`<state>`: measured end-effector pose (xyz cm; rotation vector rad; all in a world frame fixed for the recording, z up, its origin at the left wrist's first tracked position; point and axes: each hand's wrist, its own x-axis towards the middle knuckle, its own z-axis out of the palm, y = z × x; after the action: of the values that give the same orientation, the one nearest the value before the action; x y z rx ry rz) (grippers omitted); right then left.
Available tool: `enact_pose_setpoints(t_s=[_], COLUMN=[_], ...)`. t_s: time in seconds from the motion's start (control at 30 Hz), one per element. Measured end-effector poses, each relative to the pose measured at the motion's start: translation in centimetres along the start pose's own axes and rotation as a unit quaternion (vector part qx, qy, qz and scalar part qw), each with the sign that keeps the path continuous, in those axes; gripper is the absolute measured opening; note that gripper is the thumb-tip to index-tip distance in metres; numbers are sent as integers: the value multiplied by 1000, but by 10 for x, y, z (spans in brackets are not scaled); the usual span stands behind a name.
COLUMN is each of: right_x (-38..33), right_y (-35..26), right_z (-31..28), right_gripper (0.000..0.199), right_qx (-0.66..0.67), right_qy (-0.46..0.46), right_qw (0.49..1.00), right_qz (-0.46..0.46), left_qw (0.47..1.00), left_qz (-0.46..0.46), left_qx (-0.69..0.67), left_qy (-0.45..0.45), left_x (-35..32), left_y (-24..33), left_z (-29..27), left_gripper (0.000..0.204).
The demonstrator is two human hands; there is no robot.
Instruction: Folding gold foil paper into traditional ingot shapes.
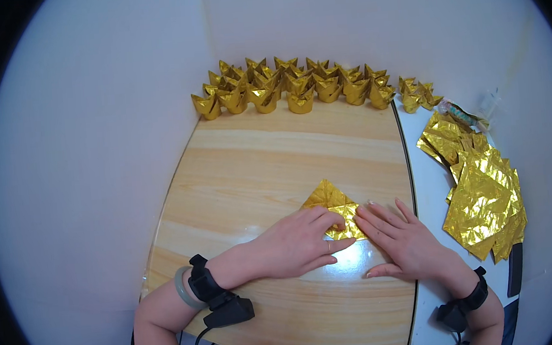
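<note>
A gold foil paper sheet (331,197) lies on the wooden tabletop, a pointed corner facing away from me and crease lines across it. My left hand (297,241) rests over its left and near part, fingers apart and partly bent, the fingertips on the foil. That hand hides the sheet's lower left. Stretched out flat, the fingers of my right hand (403,240) touch the sheet's right edge, with the thumb spread toward me. Neither hand is closed around the foil.
Folded gold paper ingots (300,99) stand in rows along the table's far edge. Others (412,93) sit on the white surface at right, near a clear plastic wrapper (462,113) and a pile of gold foil sheets (482,201). White walls border the far and left sides.
</note>
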<state>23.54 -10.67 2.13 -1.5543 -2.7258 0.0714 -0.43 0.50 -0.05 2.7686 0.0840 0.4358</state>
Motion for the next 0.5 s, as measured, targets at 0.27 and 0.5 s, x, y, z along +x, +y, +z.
enact_pose_setpoints(t_s=[0.27, 0.5], right_x=[-6, 0], right_y=[12, -9], right_z=[-3, -6], right_gripper=[83, 72], right_qx=[-32, 54], right_qy=[23, 29], right_qw=[999, 993], right_qz=[14, -102], left_qw=[990, 973], left_qz=[-49, -118], left_qx=[130, 182], left_qy=[39, 77], left_x=[-7, -8], left_y=[-11, -17], left_z=[-10, -3], left_gripper=[33, 34])
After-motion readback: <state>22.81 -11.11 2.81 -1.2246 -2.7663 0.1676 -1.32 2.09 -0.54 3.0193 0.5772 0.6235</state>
